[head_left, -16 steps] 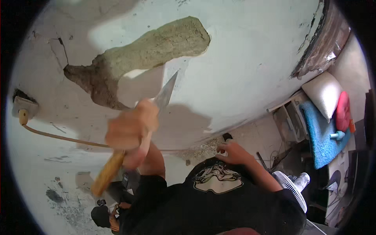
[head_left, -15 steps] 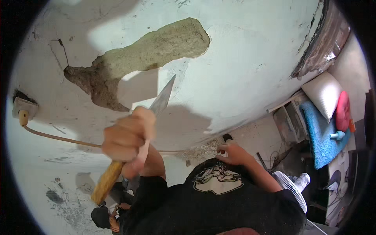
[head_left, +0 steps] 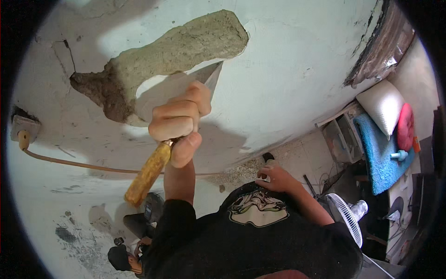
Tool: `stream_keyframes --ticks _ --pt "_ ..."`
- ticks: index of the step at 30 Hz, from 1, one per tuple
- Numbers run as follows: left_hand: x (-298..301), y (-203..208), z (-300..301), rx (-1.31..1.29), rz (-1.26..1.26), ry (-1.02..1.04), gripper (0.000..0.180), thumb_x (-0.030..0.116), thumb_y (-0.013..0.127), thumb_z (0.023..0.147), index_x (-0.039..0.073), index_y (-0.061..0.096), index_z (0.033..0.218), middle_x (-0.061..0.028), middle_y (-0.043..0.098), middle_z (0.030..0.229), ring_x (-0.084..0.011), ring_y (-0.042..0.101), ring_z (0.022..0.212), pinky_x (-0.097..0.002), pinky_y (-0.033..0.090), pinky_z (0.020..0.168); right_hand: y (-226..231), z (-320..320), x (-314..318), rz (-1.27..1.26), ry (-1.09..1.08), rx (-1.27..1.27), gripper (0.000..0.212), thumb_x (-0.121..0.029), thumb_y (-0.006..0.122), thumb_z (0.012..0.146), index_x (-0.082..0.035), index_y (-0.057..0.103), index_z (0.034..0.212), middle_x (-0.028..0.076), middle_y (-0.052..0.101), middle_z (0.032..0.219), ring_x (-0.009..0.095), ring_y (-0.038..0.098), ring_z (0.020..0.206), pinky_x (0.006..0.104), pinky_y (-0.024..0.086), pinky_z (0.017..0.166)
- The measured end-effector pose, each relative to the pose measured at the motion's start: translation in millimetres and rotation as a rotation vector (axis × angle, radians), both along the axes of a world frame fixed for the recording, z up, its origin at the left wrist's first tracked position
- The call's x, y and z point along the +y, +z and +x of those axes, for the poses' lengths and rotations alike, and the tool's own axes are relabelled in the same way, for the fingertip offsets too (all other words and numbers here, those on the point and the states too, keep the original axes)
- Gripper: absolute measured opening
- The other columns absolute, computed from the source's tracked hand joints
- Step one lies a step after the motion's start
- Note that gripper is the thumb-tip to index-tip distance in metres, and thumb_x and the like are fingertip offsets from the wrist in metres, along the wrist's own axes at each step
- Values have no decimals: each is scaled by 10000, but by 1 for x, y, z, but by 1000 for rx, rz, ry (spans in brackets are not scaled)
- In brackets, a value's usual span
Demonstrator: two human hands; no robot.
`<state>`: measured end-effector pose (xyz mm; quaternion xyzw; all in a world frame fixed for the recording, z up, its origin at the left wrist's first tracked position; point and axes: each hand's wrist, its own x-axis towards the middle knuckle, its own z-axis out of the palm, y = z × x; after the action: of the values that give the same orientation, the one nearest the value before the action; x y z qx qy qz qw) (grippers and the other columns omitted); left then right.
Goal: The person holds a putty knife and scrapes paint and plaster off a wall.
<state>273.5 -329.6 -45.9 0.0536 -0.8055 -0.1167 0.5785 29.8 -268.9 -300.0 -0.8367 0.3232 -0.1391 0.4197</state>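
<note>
My left hand [head_left: 179, 122] is closed round a pointed trowel with a wooden handle [head_left: 147, 176], gripping it ahead of the handle, over the neck and blade base. The tapering metal blade [head_left: 214, 80] points up and right, its tip at the lower edge of a bare patch [head_left: 186, 46] in the white plaster wall [head_left: 288, 69]. Rough grey-brown material shows in that patch, darker at its left end. My right hand [head_left: 275, 177] hangs low near my black shirt, fingers loosely bent and apart, holding nothing I can see.
A plug with a brown cable [head_left: 79, 161] runs from a wall socket [head_left: 27, 124]. Plaster crumbs [head_left: 241, 173] lie on the floor. A white fan [head_left: 344, 218], a blue towel [head_left: 378, 153] and a pale cushion [head_left: 383, 107] are at right. Another person [head_left: 121, 258] is at lower left.
My left hand and the trowel have moved up and right, bringing the blade tip to the bare patch's lower edge. My right hand has hardly moved.
</note>
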Motion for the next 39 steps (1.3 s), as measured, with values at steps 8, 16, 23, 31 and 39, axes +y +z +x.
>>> stream_keyframes --ticks 8,16,23,31,39 --pt "28 2 12 132 -126 -53 233 140 467 675 71 260 593 -54 286 512 -192 280 464 -352 202 505 7 2 0 -30 -17 -33 319 -342 610 818 -39 591 914 180 632 798 356 608 741 437 468 660" --pt "22 -12 -9 200 83 -68 235 180 492 743 88 339 590 -40 327 549 -200 320 501 -351 241 529 7 0 -2 1 -9 -32 308 -335 609 822 -36 590 893 190 620 826 346 606 752 428 465 669" --pt "11 -15 -9 227 -13 64 260 179 506 738 118 316 571 -18 375 556 -171 320 428 -307 208 473 -1 1 -7 -34 1 -13 312 -337 614 816 -35 595 893 185 630 838 345 614 761 422 471 673" --pt "24 0 5 -82 -202 -219 430 233 584 748 74 250 529 -11 295 467 -172 338 424 -363 251 468 -2 -2 -10 37 -10 12 308 -328 626 810 -33 592 889 171 631 845 343 611 770 428 466 670" --pt "19 -26 -26 151 58 -5 302 144 563 698 81 308 549 -37 357 483 -185 325 435 -364 321 508 -2 2 -10 29 -9 31 329 -348 622 810 -29 593 886 169 634 804 338 613 743 418 472 664"
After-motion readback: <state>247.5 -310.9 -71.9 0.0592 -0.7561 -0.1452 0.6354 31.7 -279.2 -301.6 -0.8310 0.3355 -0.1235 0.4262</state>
